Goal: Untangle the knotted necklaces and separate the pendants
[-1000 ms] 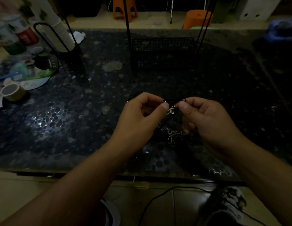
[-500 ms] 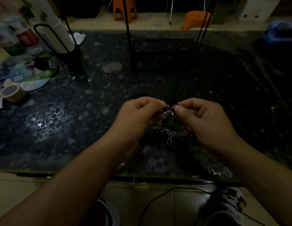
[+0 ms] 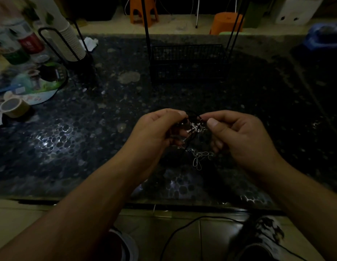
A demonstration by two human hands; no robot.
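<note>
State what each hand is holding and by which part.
Both hands pinch the tangled necklaces: the left hand and the right hand grip the dark cords near the knot; silver chain ends dangle below.

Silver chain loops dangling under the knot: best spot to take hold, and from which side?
Likely the lowest loop of the silver chain, pinched from below. It hangs free between the left hand and right hand, while the knot above is crowded by fingertips.

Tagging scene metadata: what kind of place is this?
Probably a home or small shop interior, dimly lit: a pebble-patterned glass table, orange plastic stools on a tiled floor, and a stack of paper cups with bottles beside it.
</note>
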